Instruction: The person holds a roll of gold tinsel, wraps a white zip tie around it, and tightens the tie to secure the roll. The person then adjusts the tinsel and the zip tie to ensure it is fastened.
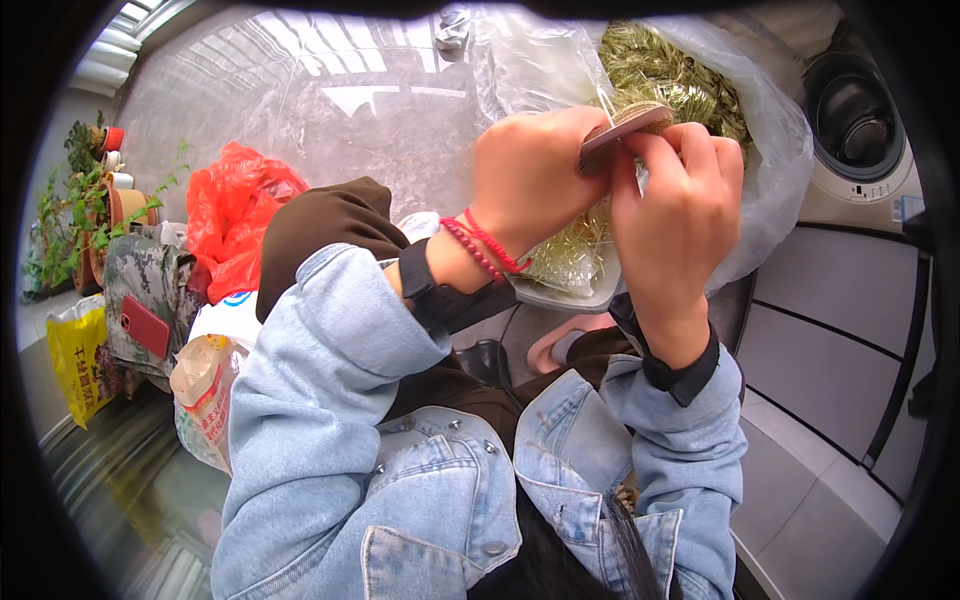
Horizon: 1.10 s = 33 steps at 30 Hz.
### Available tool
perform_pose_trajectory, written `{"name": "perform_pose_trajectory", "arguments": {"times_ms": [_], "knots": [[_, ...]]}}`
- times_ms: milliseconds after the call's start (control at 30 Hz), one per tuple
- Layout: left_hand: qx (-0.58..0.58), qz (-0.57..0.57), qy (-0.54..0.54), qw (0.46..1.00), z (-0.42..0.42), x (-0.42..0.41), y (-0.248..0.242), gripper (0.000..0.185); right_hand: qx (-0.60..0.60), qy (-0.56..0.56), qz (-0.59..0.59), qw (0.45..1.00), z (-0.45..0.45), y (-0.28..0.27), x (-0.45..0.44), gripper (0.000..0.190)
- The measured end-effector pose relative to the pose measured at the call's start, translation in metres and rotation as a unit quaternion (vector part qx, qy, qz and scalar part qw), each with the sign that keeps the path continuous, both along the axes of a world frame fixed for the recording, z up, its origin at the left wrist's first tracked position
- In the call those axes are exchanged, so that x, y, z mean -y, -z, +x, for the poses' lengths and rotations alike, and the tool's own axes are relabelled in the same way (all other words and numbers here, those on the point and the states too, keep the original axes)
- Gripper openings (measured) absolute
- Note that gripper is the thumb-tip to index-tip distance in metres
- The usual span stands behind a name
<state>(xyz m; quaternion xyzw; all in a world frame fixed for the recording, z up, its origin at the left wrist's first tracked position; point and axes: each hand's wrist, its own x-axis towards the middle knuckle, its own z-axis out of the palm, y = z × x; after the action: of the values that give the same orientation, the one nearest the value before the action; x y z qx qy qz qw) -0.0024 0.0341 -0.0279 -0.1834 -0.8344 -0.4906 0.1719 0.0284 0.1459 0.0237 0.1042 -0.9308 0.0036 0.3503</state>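
Note:
My left hand (536, 169), with red bracelets at the wrist, grips a flat card (628, 132) with brownish-gold material on it. A thin pale strip stands up beside its edge. At the card's right side, my right hand (675, 199) has its thumb and bent fingers pinched against the lower edge; what lies between the fingertips is partly hidden. Behind and below both hands spreads a clear plastic bag (780, 150) with gold tinsel (667, 67) in it. More pale gold tinsel (566, 255) shows under my wrists.
To the left lie a red plastic bag (232, 217), a camouflage cloth (142, 281) bearing a red phone (145, 327), a yellow bag (79, 360) and a paper bag (202, 375). Potted plants (90, 195) line the far left. A front-loading washing machine (855, 120) stands above grey cabinet fronts (832, 292) at right.

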Motion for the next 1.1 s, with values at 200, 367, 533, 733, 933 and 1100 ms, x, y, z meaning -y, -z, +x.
{"name": "perform_pose_trajectory", "arguments": {"times_ms": [200,367,533,733,933,1100], "knots": [[-0.074,-0.017,-0.048,0.996,-0.006,-0.009,0.006,0.011,0.043,0.079,-0.024,0.996,-0.001,-0.002,0.008,0.009],[-0.068,-0.028,-0.06,0.995,-0.004,-0.01,0.004,0.013,0.038,0.095,-0.016,0.995,-0.001,-0.002,0.009,0.012],[-0.082,-0.026,-0.05,0.995,-0.003,-0.008,0.001,0.014,0.047,0.1,0.016,0.994,0.001,-0.004,0.007,0.015],[-0.082,-0.004,-0.051,0.995,-0.005,-0.005,-0.001,0.017,0.057,0.097,0.061,0.992,0.01,-0.006,0.005,0.013],[-0.051,0.044,-0.048,0.997,-0.009,-0.001,-0.004,0.017,0.087,0.052,0.024,0.995,0.023,-0.009,-0.004,0.01],[-0.029,0.043,-0.035,0.998,-0.006,-0.003,-0.008,0.022,0.062,-0.002,-0.078,0.995,0.02,-0.009,-0.013,0.008]]}}
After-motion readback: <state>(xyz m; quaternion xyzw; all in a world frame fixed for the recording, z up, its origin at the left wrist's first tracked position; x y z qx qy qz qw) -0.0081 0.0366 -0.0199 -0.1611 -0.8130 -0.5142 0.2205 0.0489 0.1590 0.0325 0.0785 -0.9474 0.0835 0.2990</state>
